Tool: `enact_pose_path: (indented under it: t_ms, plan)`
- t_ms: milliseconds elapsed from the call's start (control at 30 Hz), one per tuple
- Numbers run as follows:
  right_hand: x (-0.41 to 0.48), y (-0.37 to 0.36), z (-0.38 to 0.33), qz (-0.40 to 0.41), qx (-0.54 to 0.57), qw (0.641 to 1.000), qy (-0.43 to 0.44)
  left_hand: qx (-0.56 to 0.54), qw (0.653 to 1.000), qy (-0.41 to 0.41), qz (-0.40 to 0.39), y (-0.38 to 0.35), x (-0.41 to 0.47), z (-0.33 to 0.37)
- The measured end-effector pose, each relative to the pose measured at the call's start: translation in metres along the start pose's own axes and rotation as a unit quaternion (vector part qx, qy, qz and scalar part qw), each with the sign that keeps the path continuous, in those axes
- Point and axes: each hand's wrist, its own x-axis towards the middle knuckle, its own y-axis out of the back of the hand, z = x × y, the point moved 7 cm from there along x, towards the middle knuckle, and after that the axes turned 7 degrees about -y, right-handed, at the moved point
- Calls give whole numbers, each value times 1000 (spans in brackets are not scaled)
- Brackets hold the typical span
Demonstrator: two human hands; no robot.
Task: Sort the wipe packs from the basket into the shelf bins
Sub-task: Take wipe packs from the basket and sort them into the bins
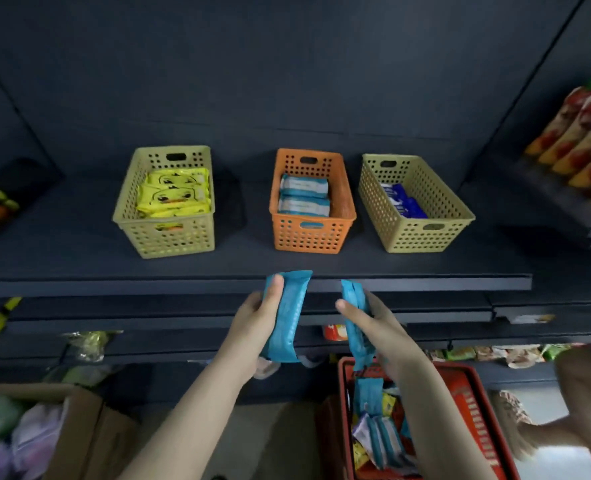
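Note:
My left hand (pixel 257 322) grips a light-blue wipe pack (pixel 289 315) upright, just below the shelf's front edge. My right hand (pixel 373 327) grips a second light-blue wipe pack (pixel 353 306) edge-on beside it. Both packs hang in front of the orange bin (pixel 309 233), which holds two light-blue packs. The left green bin (pixel 169 237) holds yellow packs, and the right green bin (pixel 422 237) holds dark-blue packs. A red basket (pixel 471 403) at lower right contains several mixed packs.
The dark shelf (pixel 252 284) carries the three bins. Snack bags (pixel 578 147) fill an upper right shelf. A cardboard box (pixel 89 431) with bagged goods sits lower left. Another person's hand (pixel 578 372) reaches in at the right edge.

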Motion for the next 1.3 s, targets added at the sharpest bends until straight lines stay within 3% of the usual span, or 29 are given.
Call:
enact_pose_path:
  t_ms: [233,467,567,767,1000,1100,1200,1300]
  plan:
    - [12,-61,-40,-9,61,997,38,7,997,-54,-58,53,28,49]
    - [39,-76,-98,-63,217,972,62,-6,988,-144,-51,73,60,107]
    - [57,-74,-123,-91,231,967,64,9,986,-165,-27,75,82,126]
    - [123,-47,-145,-35,222,974,27,12,985,-173,-18,59,142,153]
    - [210,-10,-175,32,131,990,38,20,987,-157,9,32,214,167]
    - [238,-3,-190,-12,90,994,66,17,988,-151,22,26,239,169]
    - [262,0,-198,-19,-9,997,71,8,990,-134,42,24,254,165]
    - [283,-1,-206,26,-171,980,96,10,992,-109,62,26,269,160]
